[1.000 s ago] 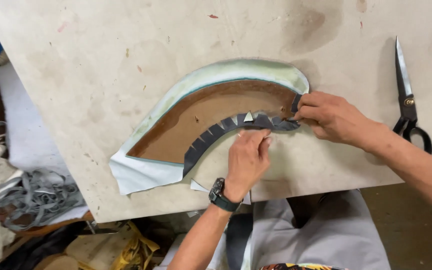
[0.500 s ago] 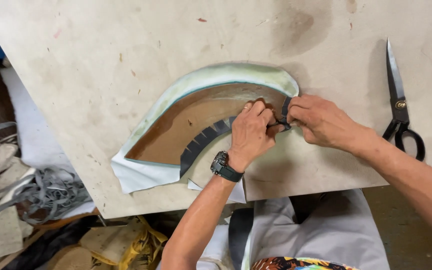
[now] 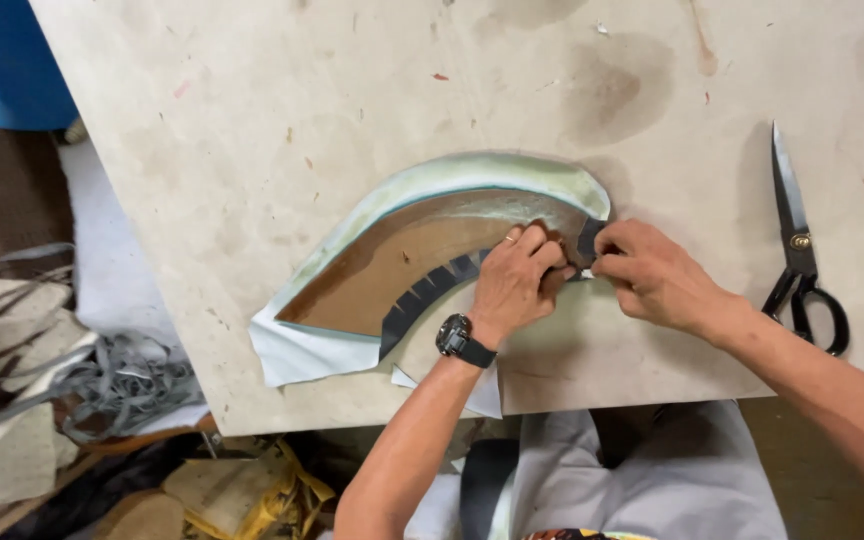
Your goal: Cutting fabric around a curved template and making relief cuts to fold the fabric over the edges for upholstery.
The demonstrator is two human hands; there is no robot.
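As your two hands meet at the right end of the workpiece, your left hand (image 3: 514, 283) lies knuckles-up on the curved brown leather panel (image 3: 407, 262), its grip drawn together with the fingertips pressing down on the dark notched strip (image 3: 430, 290) that follows the panel's lower edge. Your right hand (image 3: 655, 277) sits just beside it, thumb and forefinger clamped on the dark end of that same strip at the panel's right tip. The two hands are nearly touching. A black wristwatch (image 3: 458, 339) sits on your left wrist. The brown panel rests on a larger crescent of pale green-white backing material (image 3: 472, 177), which shows as a light border along the upper curve and as a loose white flap at the lower left corner. The whole assembly lies flat near the front edge of the stained, pale counter (image 3: 372, 90). A pair of black-handled shears (image 3: 800, 250) lies on the counter well apart to the right of your right hand, blades shut and pointing away from you, handles toward you. Below the counter's left side, a heap of grey straps and scrap (image 3: 102, 385) lies on the floor, with yellow material (image 3: 277, 490) near it. A blue object (image 3: 2, 60) occupies the upper left corner of the view.
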